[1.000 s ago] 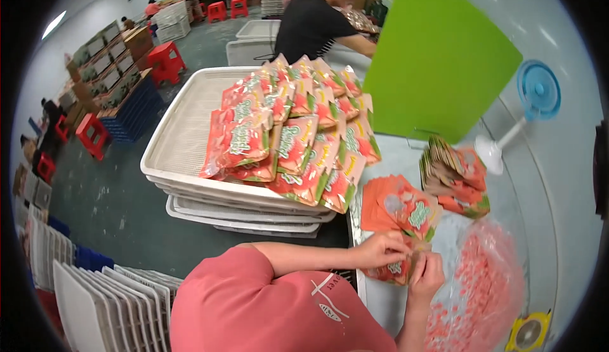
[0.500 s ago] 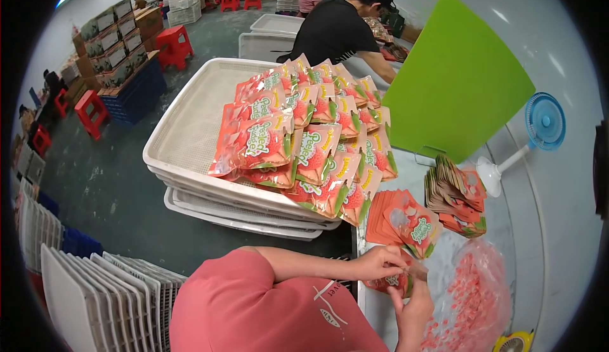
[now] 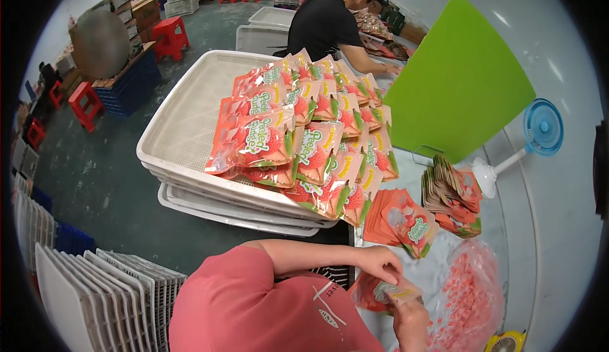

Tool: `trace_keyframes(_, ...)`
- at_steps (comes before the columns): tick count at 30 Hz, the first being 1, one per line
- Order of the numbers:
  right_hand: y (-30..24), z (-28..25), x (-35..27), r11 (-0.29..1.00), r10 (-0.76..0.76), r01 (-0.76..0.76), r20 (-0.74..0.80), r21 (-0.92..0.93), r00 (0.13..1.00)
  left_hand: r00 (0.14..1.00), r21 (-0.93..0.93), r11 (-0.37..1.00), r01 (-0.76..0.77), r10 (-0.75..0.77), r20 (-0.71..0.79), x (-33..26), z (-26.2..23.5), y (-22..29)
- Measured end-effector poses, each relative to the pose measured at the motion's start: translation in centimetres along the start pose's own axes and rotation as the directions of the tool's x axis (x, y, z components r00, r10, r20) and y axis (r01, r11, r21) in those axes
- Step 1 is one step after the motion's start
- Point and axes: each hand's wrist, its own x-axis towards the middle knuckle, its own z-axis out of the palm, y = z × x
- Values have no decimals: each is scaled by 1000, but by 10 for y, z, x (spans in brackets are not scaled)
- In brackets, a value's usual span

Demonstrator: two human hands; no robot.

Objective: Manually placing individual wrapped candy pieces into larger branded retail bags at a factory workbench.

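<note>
A pink printed pouch point(image 3: 373, 292) is held over the near edge of the white table. My left hand point(image 3: 379, 264) pinches its upper side, while my right hand point(image 3: 411, 319) grips the end nearer the candies. What the pouch contains is hidden. Beside my right hand, a clear plastic bag point(image 3: 490, 282) spreads open with small pink candies point(image 3: 463, 295) in it. Just beyond my hands lies a fanned stack of flat pink pouches point(image 3: 406, 222). Another stack of pouches point(image 3: 450, 193), seen mostly by its edges, sits farther back.
Filled pouches point(image 3: 311, 139) lie in overlapping rows on a white mesh tray point(image 3: 184, 117), stacked on other trays. A green board point(image 3: 460, 85) stands upright at the back, near a blue fan point(image 3: 543, 127). A co-worker in black point(image 3: 323, 25) works beyond. White crates point(image 3: 95, 295) stand at lower left.
The pouch has moved slightly left and tilted, showing more of its face. My right hand has dropped lower, and my left hand has shifted along the pouch's upper side.
</note>
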Motion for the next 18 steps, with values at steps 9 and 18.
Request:
trace_keyframes(9, -6, -15, -8, 843, 330, -443, 358, 305, 874, 981, 11, 986, -169, 169, -98, -7, 18, 14)
trace_keyframes(18, -17, -30, -12, 656, 444, -643, 487, 395, 752, 992, 29, 993, -114, 115, -60, -21, 26, 21)
